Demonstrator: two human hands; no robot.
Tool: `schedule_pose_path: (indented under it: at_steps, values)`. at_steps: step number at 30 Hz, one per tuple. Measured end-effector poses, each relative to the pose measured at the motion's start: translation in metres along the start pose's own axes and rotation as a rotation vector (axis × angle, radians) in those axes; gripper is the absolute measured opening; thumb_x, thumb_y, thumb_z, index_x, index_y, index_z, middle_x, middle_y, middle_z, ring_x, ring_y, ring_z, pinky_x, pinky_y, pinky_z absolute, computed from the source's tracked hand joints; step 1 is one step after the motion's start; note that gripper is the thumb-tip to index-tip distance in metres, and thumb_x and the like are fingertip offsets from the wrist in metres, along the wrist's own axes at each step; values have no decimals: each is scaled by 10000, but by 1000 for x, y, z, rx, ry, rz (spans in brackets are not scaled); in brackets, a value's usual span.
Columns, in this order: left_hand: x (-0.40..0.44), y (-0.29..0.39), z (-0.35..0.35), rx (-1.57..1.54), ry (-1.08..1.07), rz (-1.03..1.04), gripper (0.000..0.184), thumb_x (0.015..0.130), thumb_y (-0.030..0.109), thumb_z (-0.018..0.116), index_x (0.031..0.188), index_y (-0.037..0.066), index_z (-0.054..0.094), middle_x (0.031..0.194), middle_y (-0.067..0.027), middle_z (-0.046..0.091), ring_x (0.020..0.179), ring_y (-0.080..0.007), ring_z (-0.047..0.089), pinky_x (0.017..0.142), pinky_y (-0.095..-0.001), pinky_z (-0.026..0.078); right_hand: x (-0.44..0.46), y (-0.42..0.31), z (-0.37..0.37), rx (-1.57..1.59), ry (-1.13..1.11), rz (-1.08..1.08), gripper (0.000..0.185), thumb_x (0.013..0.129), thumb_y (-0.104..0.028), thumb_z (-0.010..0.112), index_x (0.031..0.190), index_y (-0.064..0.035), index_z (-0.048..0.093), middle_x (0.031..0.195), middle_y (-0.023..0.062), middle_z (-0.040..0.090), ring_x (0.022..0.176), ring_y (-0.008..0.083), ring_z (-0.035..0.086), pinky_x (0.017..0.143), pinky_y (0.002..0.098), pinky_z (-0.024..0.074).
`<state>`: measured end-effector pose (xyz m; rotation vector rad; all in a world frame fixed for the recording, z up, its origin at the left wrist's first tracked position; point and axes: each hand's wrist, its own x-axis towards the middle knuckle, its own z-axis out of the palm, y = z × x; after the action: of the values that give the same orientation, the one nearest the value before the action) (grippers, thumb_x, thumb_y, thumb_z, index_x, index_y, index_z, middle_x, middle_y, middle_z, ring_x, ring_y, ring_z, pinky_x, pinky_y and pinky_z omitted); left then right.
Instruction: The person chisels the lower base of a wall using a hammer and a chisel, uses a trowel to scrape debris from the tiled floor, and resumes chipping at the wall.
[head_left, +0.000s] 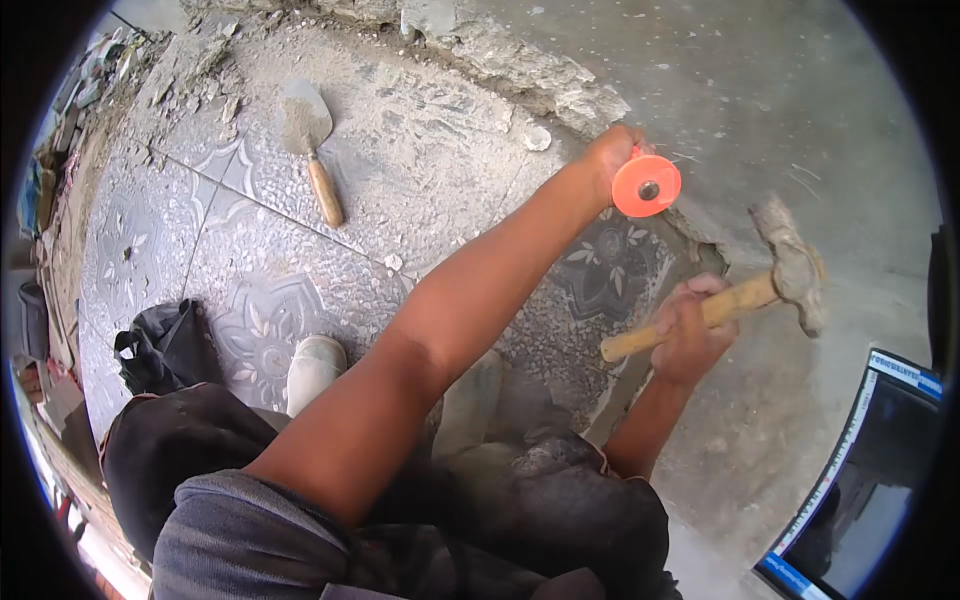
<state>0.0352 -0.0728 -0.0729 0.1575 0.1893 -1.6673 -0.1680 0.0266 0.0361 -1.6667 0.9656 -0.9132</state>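
My left hand [612, 158] is closed around a chisel [648, 190] with a round orange hand guard; its struck metal end faces up at me. The chisel's tip is hidden below the guard and hand. Wrapped around the wooden handle of a hammer [797, 272], my right hand [695, 335] is to the right and nearer my body. The hammer's dusty head is raised to the right, apart from the chisel and slightly blurred. Both hands are near the broken edge where the patterned tiles meet the grey concrete.
A trowel [312, 150] with a wooden handle lies on the dusty patterned tile floor [270, 290]. Broken concrete [520, 75] runs along the far edge. A black plastic bag [170, 345] sits at left, by my knee. A dark panel with a printed border [850, 490] is at lower right.
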Motion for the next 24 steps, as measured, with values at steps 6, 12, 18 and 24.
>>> schedule_pose_path:
  at_steps: [6, 12, 18, 24]
  values:
    - [19, -2, 5, -4, 56, 75, 92, 766, 80, 441, 674, 81, 436, 586, -42, 438, 500, -206, 452, 500, -380, 449, 11, -54, -7, 254, 70, -910, 135, 811, 23, 462, 934, -33, 459, 531, -2, 311, 462, 104, 389, 488, 287, 412]
    - [-7, 3, 36, 18, 130, 46, 142, 766, 84, 444, 627, 102, 423, 580, -43, 435, 497, -211, 450, 493, -390, 444, 10, 33, 22, -122, -25, 133, 58, 778, 27, 549, 821, -10, 557, 636, 45, 525, 543, 97, 509, 513, 222, 395]
    - [7, -2, 14, -16, 57, 33, 82, 765, 66, 437, 683, 74, 439, 590, -46, 448, 503, -208, 466, 502, -386, 457, 17, -50, -7, 177, 22, -776, 223, 786, 46, 462, 1003, 16, 501, 579, 44, 476, 492, 128, 446, 523, 299, 426]
    - [-9, -1, 28, 40, 176, 70, 80, 764, 72, 447, 684, 73, 445, 592, -57, 444, 515, -214, 473, 520, -395, 470, 19, 57, 11, -278, 93, 228, 24, 785, 17, 562, 806, 10, 571, 569, 24, 486, 453, 90, 452, 439, 252, 376]
